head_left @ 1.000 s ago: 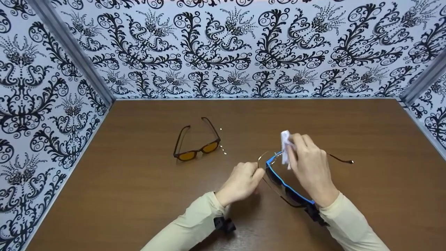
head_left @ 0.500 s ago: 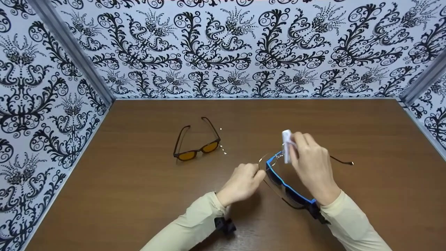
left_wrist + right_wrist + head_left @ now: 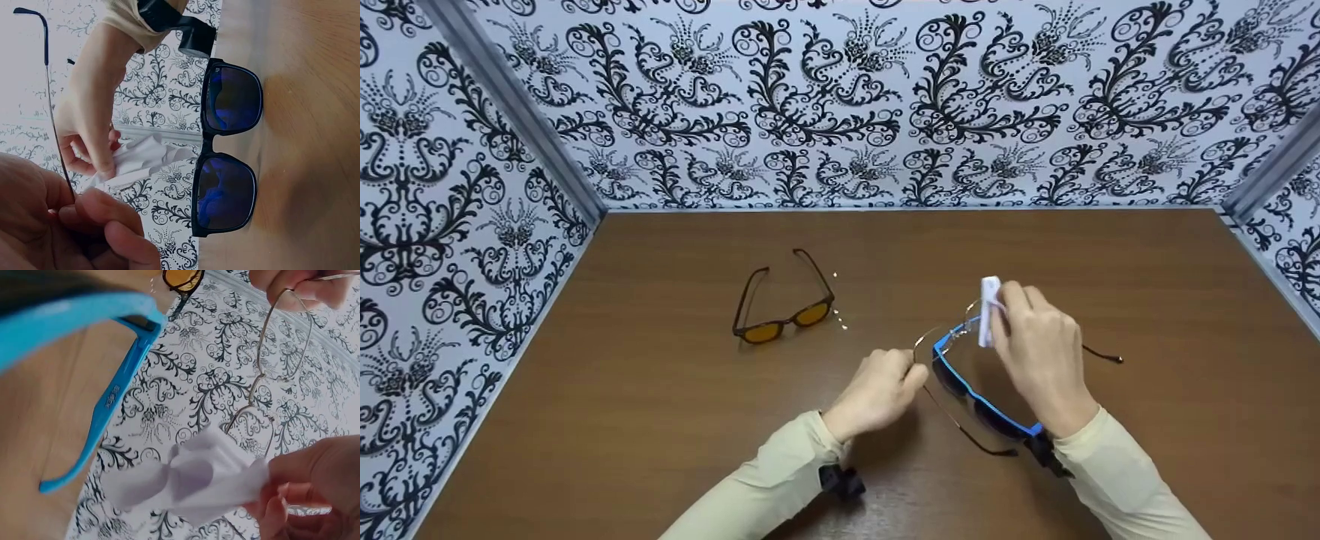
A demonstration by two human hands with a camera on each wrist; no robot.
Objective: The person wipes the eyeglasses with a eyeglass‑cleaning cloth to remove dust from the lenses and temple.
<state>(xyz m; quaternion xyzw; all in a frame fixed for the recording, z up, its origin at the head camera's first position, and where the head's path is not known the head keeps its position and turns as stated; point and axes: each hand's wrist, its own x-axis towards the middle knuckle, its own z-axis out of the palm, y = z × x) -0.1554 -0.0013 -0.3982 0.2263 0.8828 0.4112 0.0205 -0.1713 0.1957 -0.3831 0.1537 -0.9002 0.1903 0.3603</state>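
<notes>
My left hand (image 3: 877, 394) pinches thin metal-framed eyeglasses (image 3: 260, 354) at one outer corner, where the temple meets the rim. They are lifted above the table with both temples unfolded. My right hand (image 3: 1041, 352) grips a white cloth (image 3: 988, 311) over the far lens, so that lens is partly hidden. In the right wrist view, the near rim and the bridge show bare between the two hands. Below the eyeglasses, blue-framed sunglasses (image 3: 994, 416) with dark lenses rest on the table; in the left wrist view their lenses look blue.
Dark-framed glasses with orange lenses (image 3: 761, 334) lie left of centre on the brown wooden table (image 3: 675, 450), temples unfolded toward the back. Several tiny bright spots (image 3: 841, 321) show beside them. Patterned black-and-white panels (image 3: 840, 105) enclose the table's back and sides. A black wrist camera (image 3: 842, 484) sits under the left sleeve.
My right hand and the cloth have shifted a little right along the eyeglasses, uncovering more of the frame near the bridge. The eyeglasses have tilted slightly; my left hand keeps its hold.
</notes>
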